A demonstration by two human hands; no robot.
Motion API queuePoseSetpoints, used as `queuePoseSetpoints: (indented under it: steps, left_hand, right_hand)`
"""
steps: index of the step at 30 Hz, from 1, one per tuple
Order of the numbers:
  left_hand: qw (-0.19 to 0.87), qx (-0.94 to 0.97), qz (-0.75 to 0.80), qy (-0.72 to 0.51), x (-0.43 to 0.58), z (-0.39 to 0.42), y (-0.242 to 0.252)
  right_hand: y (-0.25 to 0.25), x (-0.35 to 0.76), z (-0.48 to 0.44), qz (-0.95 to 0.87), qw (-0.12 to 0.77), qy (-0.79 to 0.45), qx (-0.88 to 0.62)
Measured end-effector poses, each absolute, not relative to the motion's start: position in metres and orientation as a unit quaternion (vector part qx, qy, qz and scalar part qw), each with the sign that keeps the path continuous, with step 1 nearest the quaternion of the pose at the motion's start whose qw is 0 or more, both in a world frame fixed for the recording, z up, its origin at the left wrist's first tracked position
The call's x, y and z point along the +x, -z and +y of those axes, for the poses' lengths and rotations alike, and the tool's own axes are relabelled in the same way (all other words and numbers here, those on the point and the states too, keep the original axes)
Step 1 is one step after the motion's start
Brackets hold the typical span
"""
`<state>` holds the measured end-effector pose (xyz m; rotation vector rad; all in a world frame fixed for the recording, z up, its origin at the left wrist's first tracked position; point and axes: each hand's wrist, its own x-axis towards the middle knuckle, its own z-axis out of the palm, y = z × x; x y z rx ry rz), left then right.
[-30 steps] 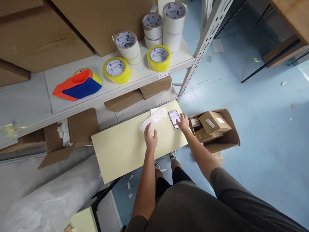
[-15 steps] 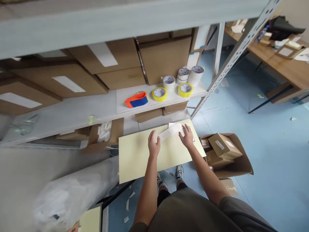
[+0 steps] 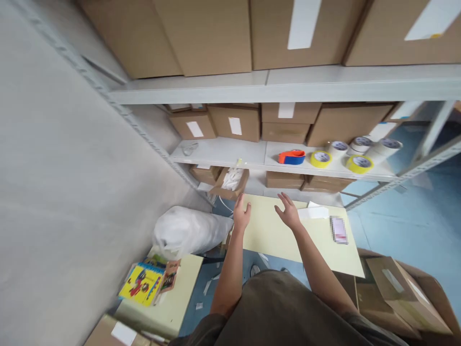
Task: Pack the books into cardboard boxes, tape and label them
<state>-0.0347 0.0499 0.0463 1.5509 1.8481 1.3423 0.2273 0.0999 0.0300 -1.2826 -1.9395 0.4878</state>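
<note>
I am seeing both hands hovering empty over the table (image 3: 273, 235), fingers spread. Right hand (image 3: 288, 215) is sitting nearer the paper (image 3: 312, 212), just to its right, long axis running sideways; left hand (image 3: 241, 215) is farther off.

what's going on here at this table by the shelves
A person stands at a pale yellow table in front of shelving stacked with cardboard boxes. Both hands are open and hold nothing: the left hand hovers at the table's far left edge, the right hand over its middle. A white paper and a phone lie to the right, untouched.
</note>
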Motion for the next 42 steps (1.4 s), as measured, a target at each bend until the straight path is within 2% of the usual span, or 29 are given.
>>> queuePoseSetpoints:
  steps: [6,14,21,28,35,42]
  left_hand:
    - [0.183,0.450,0.723,-0.490,-0.092,-0.012,-0.048]
    - [0.195,0.356,0.774,-0.485,-0.091,-0.076,-0.027]
    - [0.179,0.321,0.798,-0.478,-0.063,-0.099,-0.013]
    - [0.141,0.289,0.810,-0.491,-0.078,-0.117,-0.009]
    - [0.112,0.213,0.810,-0.534,-0.126,-0.162,0.004]
    - [0.116,0.122,0.801,-0.575,-0.218,-0.246,0.024]
  right_hand:
    - [-0.032,0.164,0.109,-0.812,0.343,-0.242,-0.406]
    - [-0.024,0.147,0.118,-0.833,0.296,-0.309,-0.350]
    - [-0.007,0.150,0.112,-0.836,0.262,-0.356,-0.324]
    - [-0.015,0.119,0.107,-0.858,0.238,-0.358,-0.280]
    - [-0.021,0.037,0.078,-0.887,0.213,-0.346,-0.219]
    - [-0.011,-0.092,-0.003,-0.914,0.154,-0.343,-0.154]
